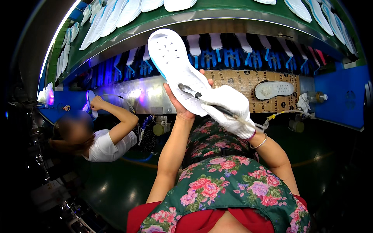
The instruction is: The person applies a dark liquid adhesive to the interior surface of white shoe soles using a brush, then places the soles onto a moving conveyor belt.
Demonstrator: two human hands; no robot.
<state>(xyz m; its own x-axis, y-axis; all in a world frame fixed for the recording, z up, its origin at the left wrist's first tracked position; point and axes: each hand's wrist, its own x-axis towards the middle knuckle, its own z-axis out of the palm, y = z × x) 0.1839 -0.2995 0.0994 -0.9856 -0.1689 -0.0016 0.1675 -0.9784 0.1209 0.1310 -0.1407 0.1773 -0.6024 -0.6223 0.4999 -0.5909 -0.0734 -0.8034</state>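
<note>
While you stand at the front edge of a metal surface [149, 101], the room spreads out around it: a dark green floor [107, 190] below, a blue panel [340, 95] at the surface's right end, and a raised green belt [237, 7] past its back edge. Beneath the belt runs a row of lavender and blue stands [215, 42]. To the left, one co-worker [112, 138] in a white top raises a hand [97, 103] to a purple-lit piece.

Counted by kind, you have one white sole [167, 46] with a blue edge in your grasp, held up over the surface near its middle, left of the cardboard. Your bare left hand [182, 108] grips this sole around its lower part, fingers showing at both sides. Your gloved right hand [230, 108] is closed round one brush [190, 91], whose tip lies over the sole's face; whether the bristles touch, you cannot tell from this view.

One sheet of printed cardboard [225, 79] covers the surface's right part. On it, near the right edge, rests one second sole [274, 89], perforated. Toward the surface's right end are one crumpled white cloth [303, 102] and one bottle [321, 97], side by side. The belt carries more than a dozen white soles [116, 17].
</note>
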